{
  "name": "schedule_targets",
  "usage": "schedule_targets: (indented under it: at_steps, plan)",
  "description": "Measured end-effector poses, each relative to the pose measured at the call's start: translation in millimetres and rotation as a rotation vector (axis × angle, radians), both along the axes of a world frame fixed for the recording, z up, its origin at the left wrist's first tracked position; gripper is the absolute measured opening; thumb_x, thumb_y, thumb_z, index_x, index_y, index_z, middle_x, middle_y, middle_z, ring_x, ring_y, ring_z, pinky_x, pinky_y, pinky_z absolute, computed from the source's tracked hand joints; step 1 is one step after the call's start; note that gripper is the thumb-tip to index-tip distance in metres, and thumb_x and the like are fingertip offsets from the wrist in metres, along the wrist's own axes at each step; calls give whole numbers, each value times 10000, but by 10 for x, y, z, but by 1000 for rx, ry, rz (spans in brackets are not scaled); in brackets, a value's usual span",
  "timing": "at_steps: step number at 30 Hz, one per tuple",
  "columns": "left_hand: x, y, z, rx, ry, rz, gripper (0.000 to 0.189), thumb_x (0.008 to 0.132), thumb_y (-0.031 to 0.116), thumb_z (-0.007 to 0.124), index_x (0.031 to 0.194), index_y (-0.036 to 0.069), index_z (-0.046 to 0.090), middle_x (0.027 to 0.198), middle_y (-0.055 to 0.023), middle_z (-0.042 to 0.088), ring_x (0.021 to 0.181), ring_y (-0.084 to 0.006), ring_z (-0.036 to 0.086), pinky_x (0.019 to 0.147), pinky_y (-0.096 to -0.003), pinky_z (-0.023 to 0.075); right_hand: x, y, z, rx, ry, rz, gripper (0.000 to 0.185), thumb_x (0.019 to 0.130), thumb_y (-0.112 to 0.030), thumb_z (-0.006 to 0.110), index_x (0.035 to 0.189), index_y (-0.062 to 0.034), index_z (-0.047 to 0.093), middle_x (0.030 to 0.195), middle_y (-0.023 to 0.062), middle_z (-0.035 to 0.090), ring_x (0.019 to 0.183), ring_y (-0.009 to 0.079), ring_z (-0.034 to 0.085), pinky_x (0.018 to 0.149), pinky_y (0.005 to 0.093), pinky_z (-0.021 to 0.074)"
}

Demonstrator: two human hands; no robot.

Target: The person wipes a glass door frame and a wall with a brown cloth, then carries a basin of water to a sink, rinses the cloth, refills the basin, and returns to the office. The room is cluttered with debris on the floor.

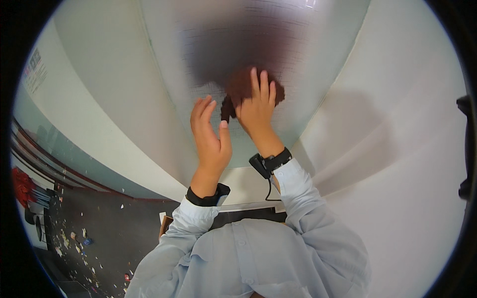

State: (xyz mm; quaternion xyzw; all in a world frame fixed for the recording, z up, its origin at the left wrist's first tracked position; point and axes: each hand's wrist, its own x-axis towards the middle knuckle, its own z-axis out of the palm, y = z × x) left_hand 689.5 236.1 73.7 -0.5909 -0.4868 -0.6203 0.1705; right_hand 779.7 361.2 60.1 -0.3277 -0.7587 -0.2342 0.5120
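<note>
My right hand [259,104] presses a dark brown cloth [238,83] against a frosted, line-patterned window pane [208,37]. Its fingers lie spread over the bunched cloth, and one loose corner hangs down on the left. Beside it, my left hand [211,138] is raised with fingers apart and nothing in it. The left thumb tip is close to the hanging corner; whether they touch I cannot tell. Black bands circle both wrists, and the right one carries a small black box with a cable.
White recess walls [357,123] flank the pane, with a pale sill [242,186] below. At lower left, scraps litter the dark floor [108,231]. Red fabric [23,186] and a chair [38,227] stand at the far left. A printed sheet [35,70] hangs on the left wall.
</note>
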Motion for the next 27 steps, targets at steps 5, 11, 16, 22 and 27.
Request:
schedule_targets:
  at_steps: [5,11,16,22,27]
  plan:
    - [3,23,-14,-36,-7,6,369,883,75,485,1240,-16,457,1351,-197,428,1300,-399,338,1078,-481,248,179,-182,-517,104,-367,80,421,800,-234,608,1192,-80,605,1431,53,406,1329,266,338,1055,427,298]
    - [-23,7,-16,-38,-91,18,373,880,65,475,1245,-11,453,1379,-199,389,1321,-411,298,1080,-488,244,-160,31,301,65,-146,23,500,794,-252,635,1238,-38,556,1420,55,413,1324,263,344,1050,417,308]
    - [-31,1,-34,-12,-80,54,377,886,66,473,1255,-10,443,1386,-197,378,1330,-416,281,1085,-498,231,-254,-126,235,84,-291,154,491,804,-212,592,1262,-45,534,1430,57,405,1326,261,347,1051,427,315]
    - [-48,8,-30,-1,-78,39,384,887,62,466,1261,-15,436,1389,-200,378,1327,-416,287,1089,-503,221,-135,-152,42,107,-437,195,446,810,-177,573,1240,-59,553,1425,52,416,1311,261,372,1047,435,320]
    - [-46,-21,-45,-53,-82,9,391,913,95,444,1287,-7,394,1410,-197,353,1354,-376,256,1106,-474,189,-451,75,845,184,-166,195,473,821,-188,600,1262,-34,525,1408,70,419,1282,282,393,1020,471,348]
